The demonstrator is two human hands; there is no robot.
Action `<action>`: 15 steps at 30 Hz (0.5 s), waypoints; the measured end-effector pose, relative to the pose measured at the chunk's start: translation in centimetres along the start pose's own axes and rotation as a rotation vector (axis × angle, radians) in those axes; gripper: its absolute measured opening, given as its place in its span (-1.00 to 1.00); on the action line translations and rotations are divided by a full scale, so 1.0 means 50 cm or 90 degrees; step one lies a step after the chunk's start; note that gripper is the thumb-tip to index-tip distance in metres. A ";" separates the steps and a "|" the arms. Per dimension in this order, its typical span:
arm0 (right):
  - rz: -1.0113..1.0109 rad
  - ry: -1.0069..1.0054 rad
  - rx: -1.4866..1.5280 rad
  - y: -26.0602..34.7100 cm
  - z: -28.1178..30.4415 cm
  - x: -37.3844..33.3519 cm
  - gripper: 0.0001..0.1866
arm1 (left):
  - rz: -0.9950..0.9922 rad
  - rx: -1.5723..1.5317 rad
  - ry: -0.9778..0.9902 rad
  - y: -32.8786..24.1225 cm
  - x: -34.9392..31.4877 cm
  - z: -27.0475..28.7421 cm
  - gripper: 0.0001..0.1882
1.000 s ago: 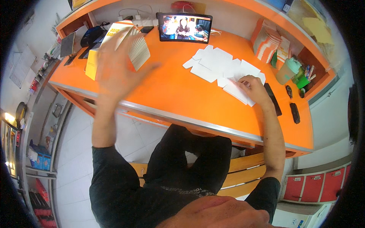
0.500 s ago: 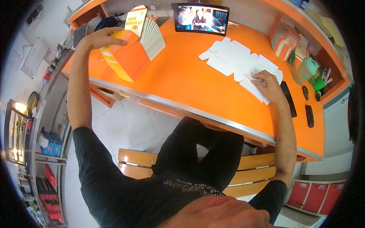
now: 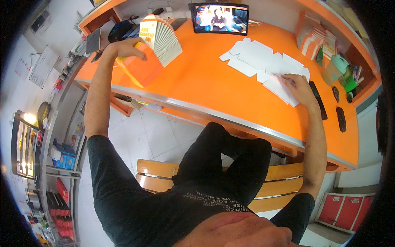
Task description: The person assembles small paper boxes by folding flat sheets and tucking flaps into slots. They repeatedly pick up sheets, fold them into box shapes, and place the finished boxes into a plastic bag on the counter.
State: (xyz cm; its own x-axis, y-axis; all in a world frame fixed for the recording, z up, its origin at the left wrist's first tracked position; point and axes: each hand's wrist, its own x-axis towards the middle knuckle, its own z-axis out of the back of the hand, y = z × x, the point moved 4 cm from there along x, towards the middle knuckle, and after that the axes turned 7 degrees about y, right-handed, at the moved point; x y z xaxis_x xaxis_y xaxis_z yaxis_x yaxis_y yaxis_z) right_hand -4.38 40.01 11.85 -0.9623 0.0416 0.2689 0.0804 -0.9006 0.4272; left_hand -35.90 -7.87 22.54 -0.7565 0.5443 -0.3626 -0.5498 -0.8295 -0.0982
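Observation:
My left hand (image 3: 131, 49) is closed over the top of a leaning stack of folded orange-and-yellow cartons (image 3: 142, 70) at the far left of the desk. Beside it, more flat cartons fan out with their pale edges showing (image 3: 168, 45). On the right, flat white die-cut carton blanks (image 3: 249, 57) lie overlapped. My right hand (image 3: 299, 87) pinches the edge of a blank there, and a pinkish strip shows by the fingertips. Part of that blank is hidden under the hand.
A lit tablet (image 3: 220, 18) stands at the back of the orange desk (image 3: 193, 78). To the right are a dark phone-like slab (image 3: 318, 101), a green-lidded cup (image 3: 334, 70), a green pen holder (image 3: 349, 82) and dark small items (image 3: 341, 119). Printed cartons (image 3: 312, 39) fill the right corner.
The whole view has shifted slightly. My right fingers have moved along the white blanks, and the pinkish strip now shows at their tips. My left hand stays on the carton stack.

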 end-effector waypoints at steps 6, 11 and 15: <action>-0.060 -0.040 -0.035 0.009 0.023 0.001 -0.79 | 0.211 0.254 -0.439 -0.074 -0.079 -0.014 -0.06; -0.093 -0.055 0.069 -0.037 0.011 -0.002 -0.77 | -0.251 0.094 -0.594 -0.281 -0.072 -0.052 -0.32; -0.195 0.003 0.296 -0.063 -0.007 0.008 -0.74 | -0.592 0.167 -0.444 -0.457 -0.035 -0.183 -0.35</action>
State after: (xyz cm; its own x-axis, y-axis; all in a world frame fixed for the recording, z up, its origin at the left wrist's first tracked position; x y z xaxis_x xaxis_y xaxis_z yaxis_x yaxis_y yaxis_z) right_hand -5.12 42.70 10.33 -0.9608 0.2687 0.0689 -0.0982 -0.5619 0.8213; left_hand -18.80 8.97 16.92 -0.0143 0.9413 0.3372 -0.9834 -0.0743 0.1656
